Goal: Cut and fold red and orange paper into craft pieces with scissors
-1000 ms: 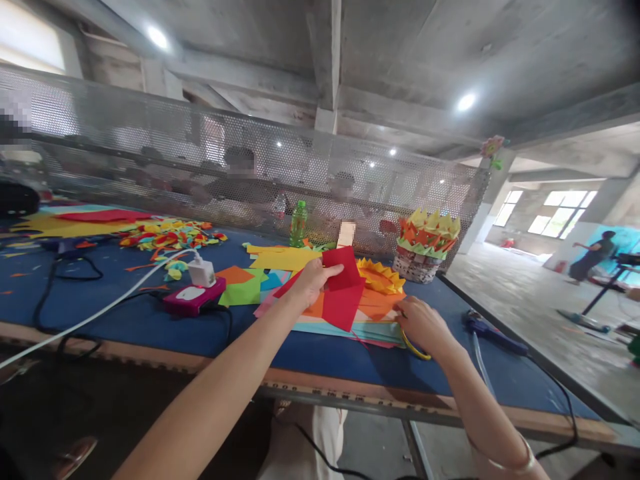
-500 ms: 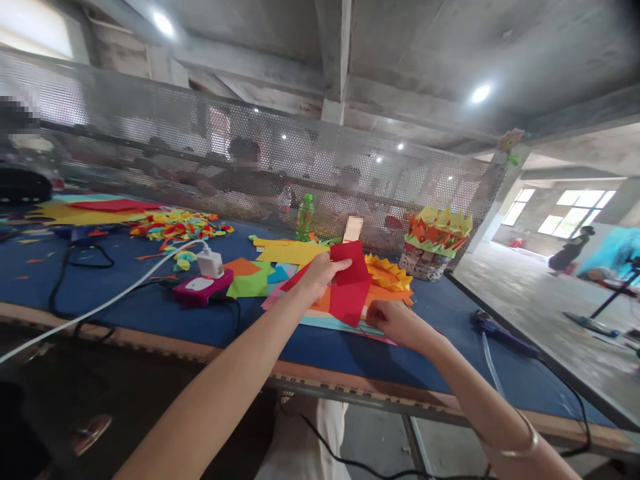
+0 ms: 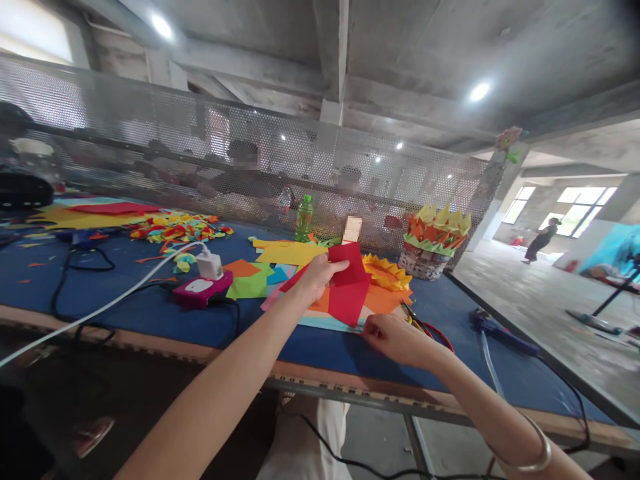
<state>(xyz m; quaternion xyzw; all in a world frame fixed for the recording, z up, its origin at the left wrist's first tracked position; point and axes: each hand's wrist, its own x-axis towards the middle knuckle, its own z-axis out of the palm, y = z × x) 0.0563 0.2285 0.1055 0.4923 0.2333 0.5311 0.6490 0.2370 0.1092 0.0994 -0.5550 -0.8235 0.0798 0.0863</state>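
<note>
My left hand is closed on the upper left of a folded red sheet of paper, thumb lying across its face. The sheet stands tilted above a pile of coloured papers. Near its lower right corner, my right hand is curled with fingertips pinched together low over the table. Something thin shows at those fingertips, too small to name. Just behind the right hand lie scissors with red handles, partly hidden by it. An orange-yellow zigzag paper piece rests beyond the hands.
A basket with folded-paper points stands at the right back, a green bottle farther left. A magenta power box with white charger and cables lies left. A blue-handled glue gun is right. Paper scraps heap at left.
My right hand has moved slightly down and left, and the scissors behind it now show more. My left hand and the red paper have barely moved. A distant person has shifted left.
</note>
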